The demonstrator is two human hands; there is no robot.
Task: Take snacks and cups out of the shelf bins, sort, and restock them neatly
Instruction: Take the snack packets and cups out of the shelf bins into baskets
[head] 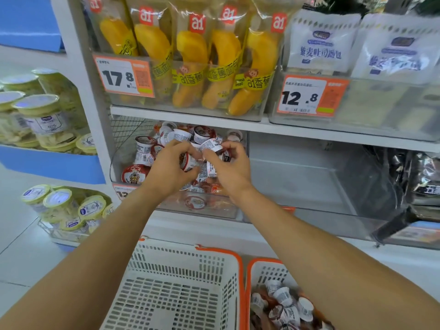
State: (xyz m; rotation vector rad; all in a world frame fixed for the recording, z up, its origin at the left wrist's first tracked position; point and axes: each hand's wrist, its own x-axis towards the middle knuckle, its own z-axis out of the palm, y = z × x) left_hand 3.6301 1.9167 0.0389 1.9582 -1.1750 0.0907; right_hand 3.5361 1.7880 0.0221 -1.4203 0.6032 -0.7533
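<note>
A clear shelf bin (119,160) on the middle shelf holds a heap of small white cups with red lids (142,148). Both my hands reach into that heap. My left hand (166,167) is curled around one or two cups near the pile's middle. My right hand (228,167) pinches a small cup (210,145) between thumb and fingers, with more cups under its palm. Below, a white basket with an orange rim (166,253) has nothing in it. A second basket (253,267) to its right holds several of the same cups (285,303).
The clear bin (309,177) to the right of the cup bin holds nothing. Dark packets (423,177) fill the far-right bin. Banana bread packs (190,67) and white bread bags (321,44) stand on the shelf above. Jars with yellow lids (47,120) fill the left rack.
</note>
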